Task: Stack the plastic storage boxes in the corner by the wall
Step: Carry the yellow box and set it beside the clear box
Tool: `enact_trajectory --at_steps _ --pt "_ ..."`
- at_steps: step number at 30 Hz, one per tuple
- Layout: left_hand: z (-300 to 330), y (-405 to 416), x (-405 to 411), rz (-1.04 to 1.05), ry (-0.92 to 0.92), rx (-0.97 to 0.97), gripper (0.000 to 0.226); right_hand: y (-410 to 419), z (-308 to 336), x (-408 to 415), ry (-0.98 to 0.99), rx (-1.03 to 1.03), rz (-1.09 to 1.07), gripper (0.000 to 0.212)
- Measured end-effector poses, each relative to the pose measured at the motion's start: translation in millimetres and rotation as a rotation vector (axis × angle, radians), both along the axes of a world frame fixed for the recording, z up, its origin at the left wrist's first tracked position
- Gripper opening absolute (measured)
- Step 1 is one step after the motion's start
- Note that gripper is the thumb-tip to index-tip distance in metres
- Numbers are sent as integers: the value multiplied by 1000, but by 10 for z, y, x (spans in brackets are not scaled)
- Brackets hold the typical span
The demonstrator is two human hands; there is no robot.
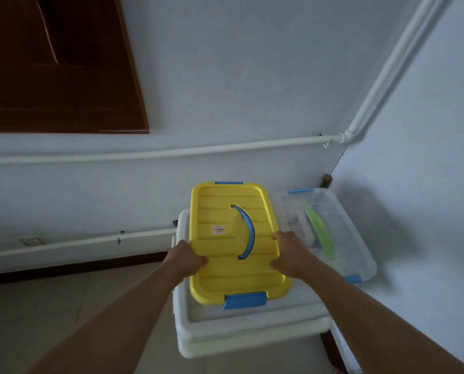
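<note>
A box with a yellow lid (225,276), blue clips and a blue handle rests on top of a larger white box (241,336) that stands on the floor by the wall. My left hand (185,259) grips the yellow lid's left edge. My right hand (290,255) grips its right edge. A clear box (352,238) with a green handle and blue clips lies to the right, in the corner, partly behind my right hand.
White pipes (171,152) run along the back wall and up the corner. A dark wooden door or panel (58,76) hangs at the upper left. Tiled floor (50,300) stretches out to the left. The right wall (427,184) is close beside the boxes.
</note>
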State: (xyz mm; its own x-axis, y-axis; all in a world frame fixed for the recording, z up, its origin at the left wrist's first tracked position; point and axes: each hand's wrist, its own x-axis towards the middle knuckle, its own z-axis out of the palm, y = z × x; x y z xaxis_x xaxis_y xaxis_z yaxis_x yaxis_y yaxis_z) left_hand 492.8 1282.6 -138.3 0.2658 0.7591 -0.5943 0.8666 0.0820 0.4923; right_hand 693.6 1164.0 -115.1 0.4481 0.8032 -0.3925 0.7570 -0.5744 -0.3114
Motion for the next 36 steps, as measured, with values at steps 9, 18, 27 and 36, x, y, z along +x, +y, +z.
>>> enact_trajectory --at_steps 9,18,27,36 --pt "39 -536 -146 155 -40 -129 36 -557 -19 -271 -301 -102 428 64" --pt "-186 -696 28 424 -99 -43 29 -561 -409 -208 -487 218 661 61" --pt "-300 -812 102 579 -210 -68 34 -635 -427 -109 -414 264 671 43" --pt "-248 -807 141 598 -241 -71 39 -593 -363 -70 -444 312 716 44"
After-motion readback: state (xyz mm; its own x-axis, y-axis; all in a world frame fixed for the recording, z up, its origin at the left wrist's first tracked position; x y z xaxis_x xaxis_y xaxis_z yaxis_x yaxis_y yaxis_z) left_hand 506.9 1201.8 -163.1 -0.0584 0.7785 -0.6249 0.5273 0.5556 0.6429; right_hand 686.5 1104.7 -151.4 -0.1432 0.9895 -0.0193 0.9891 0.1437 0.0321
